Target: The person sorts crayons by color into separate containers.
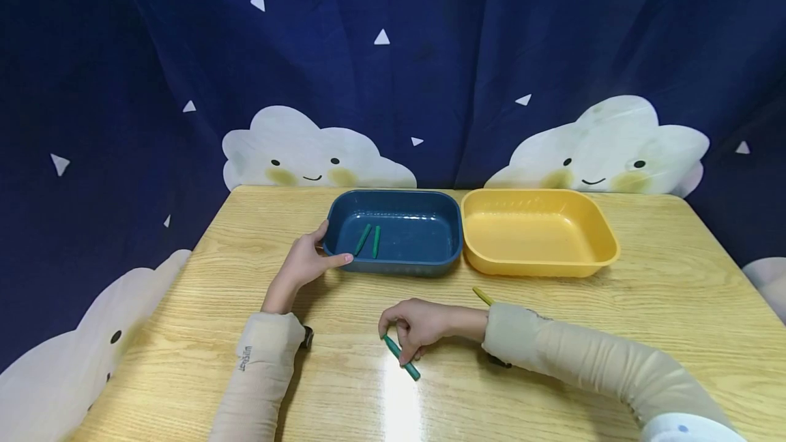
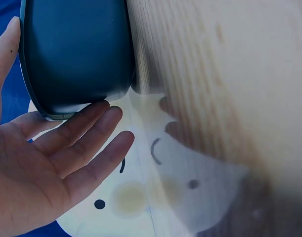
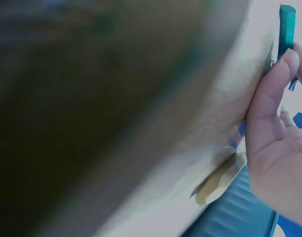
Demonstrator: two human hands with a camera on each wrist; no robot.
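Observation:
My right hand (image 1: 424,326) pinches a green crayon (image 1: 413,370) between thumb and finger, low over the table in front of the blue tray. The right wrist view shows the same green crayon (image 3: 287,27) at the fingertips. My left hand (image 1: 307,261) touches the front left corner of the dark blue tray (image 1: 399,268), its thumb along the near rim. In the left wrist view its fingers (image 2: 99,158) are spread and fairly straight. Two green crayons (image 1: 364,239) lie inside that tray.
A yellow tray (image 1: 534,269) stands against the blue tray's right side. In front of it lies a yellow crayon (image 1: 482,295), partly hidden by the right sleeve (image 1: 571,353). A navy curtain (image 1: 430,67) with clouds hangs behind the wooden table (image 1: 669,278).

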